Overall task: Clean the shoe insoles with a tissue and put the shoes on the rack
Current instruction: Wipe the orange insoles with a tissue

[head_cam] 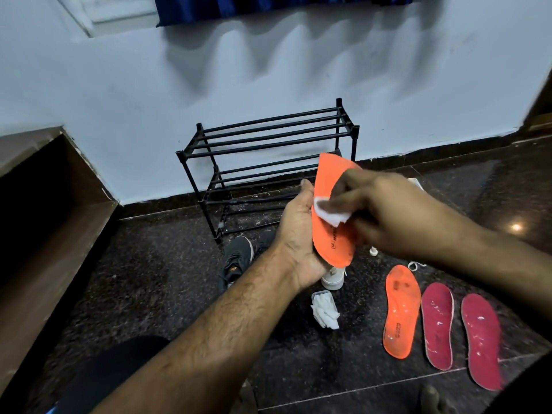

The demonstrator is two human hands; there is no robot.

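My left hand (pixel 298 234) grips an orange insole (pixel 328 177) upright from behind. My right hand (pixel 385 213) pinches a white tissue (pixel 331 215) and presses it on the insole's face. On the floor at the right lie another orange insole (pixel 401 312) and two dark red insoles (pixel 437 325) (pixel 482 339). A pair of dark grey sneakers (pixel 236 261) lies in front of the black two-tier rack (pixel 268 144), which holds nothing. A white shoe (pixel 333 277) shows below my left hand, mostly hidden.
A pack of white tissues (pixel 324 307) lies on the dark speckled floor below my hands. A brown step or ledge (pixel 53 222) runs along the left. The rack stands against a pale blue wall (pixel 149 100). Another white shoe's edge (pixel 416 183) peeks out behind my right hand.
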